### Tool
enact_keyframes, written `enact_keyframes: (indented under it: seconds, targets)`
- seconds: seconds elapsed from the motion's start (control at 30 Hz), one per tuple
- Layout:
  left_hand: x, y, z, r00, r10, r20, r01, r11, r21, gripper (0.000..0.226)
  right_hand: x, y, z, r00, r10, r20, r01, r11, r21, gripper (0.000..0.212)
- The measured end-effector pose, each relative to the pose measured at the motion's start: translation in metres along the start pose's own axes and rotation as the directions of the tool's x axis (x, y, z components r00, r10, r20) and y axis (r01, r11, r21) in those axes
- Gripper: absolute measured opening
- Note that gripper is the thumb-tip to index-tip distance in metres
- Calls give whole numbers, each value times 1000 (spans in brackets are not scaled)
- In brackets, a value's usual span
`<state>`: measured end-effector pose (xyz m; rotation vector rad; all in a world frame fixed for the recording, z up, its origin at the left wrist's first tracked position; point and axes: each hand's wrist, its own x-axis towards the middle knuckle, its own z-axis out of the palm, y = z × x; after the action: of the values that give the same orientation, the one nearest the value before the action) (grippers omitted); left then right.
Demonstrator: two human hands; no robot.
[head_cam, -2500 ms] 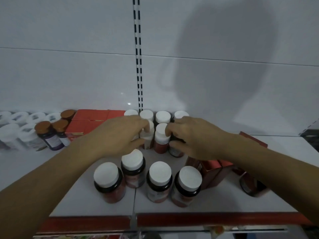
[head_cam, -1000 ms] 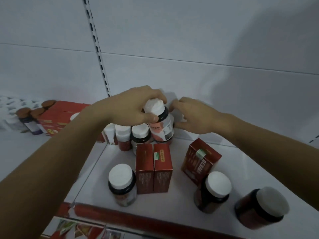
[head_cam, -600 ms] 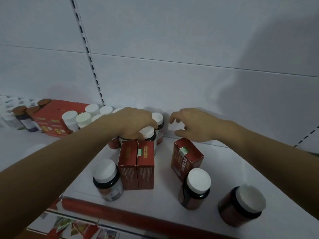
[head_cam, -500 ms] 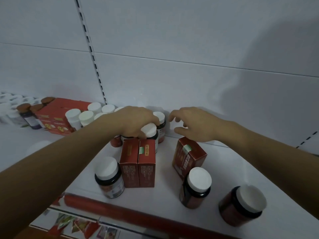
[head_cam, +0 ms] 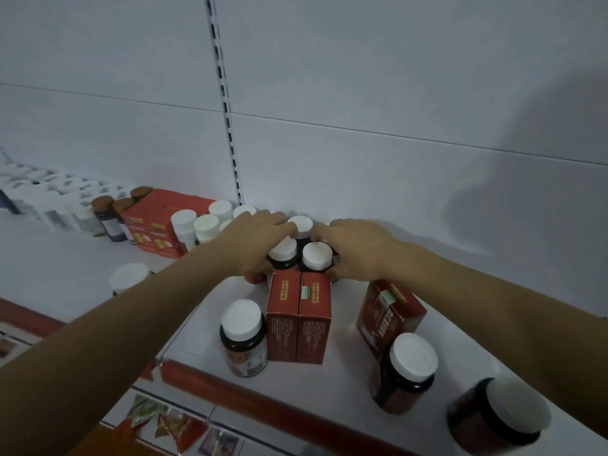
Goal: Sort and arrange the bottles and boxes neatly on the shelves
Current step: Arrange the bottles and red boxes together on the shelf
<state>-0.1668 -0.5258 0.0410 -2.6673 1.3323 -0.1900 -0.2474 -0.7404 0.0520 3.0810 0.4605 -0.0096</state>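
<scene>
Dark bottles with white caps stand in a tight group at the back of the white shelf (head_cam: 335,373). My left hand (head_cam: 256,241) curls over the front left bottle (head_cam: 283,252) of that group. My right hand (head_cam: 357,250) wraps round the bottle beside it (head_cam: 316,256) from the right. A third bottle (head_cam: 300,224) stands just behind, between my fingertips. Two red boxes (head_cam: 297,320) stand side by side right in front of the group. Another red box (head_cam: 388,312) stands turned at an angle to their right.
Loose white-capped bottles stand at the front left (head_cam: 243,337) and front right (head_cam: 408,370), and a wide jar (head_cam: 500,416) leans at the far right. On the left are small white bottles (head_cam: 197,225), a large red box (head_cam: 158,222), brown-capped bottles (head_cam: 105,212) and a lone bottle (head_cam: 128,276).
My left hand set the lifted bottle down into the back group and stays on it. My right hand moved left from the wall onto the neighbouring bottle.
</scene>
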Motion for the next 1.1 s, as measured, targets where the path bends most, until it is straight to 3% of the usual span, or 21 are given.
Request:
enact_keyframes:
  seconds: [0.1, 0.27, 0.47, 0.63, 0.77, 0.83, 1.1]
  targets:
    - [0, -3, 11, 997, 11, -80, -15, 999, -44, 59, 2, 4, 4, 1000, 6, 4, -6, 1000, 23, 55]
    - [-1, -2, 17, 993, -21, -119, 7, 993, -116, 57, 2, 5, 3, 1000, 13, 25, -16, 994, 108, 57]
    - [-17, -17, 8, 995, -79, -57, 65, 973, -221, 85, -5, 9, 0, 999, 36, 31, -40, 986, 160, 63]
    - [-40, -42, 12, 970, -244, -24, 225, 926, -301, 33, -15, 19, -12, 997, 76, 31, -81, 975, 209, 63]
    - [-43, -33, 24, 950, -152, 274, 245, 905, -349, 29, -18, 13, -20, 999, 43, 24, -47, 974, 222, 50]
    - [-44, -27, 32, 932, -104, 346, 225, 917, -330, 30, -20, 6, -22, 1000, 6, 4, -7, 976, 216, 42]
    - [-66, -23, 47, 951, -227, 211, 298, 859, -416, 25, -16, -17, -25, 983, -148, -106, 166, 967, 191, 30]
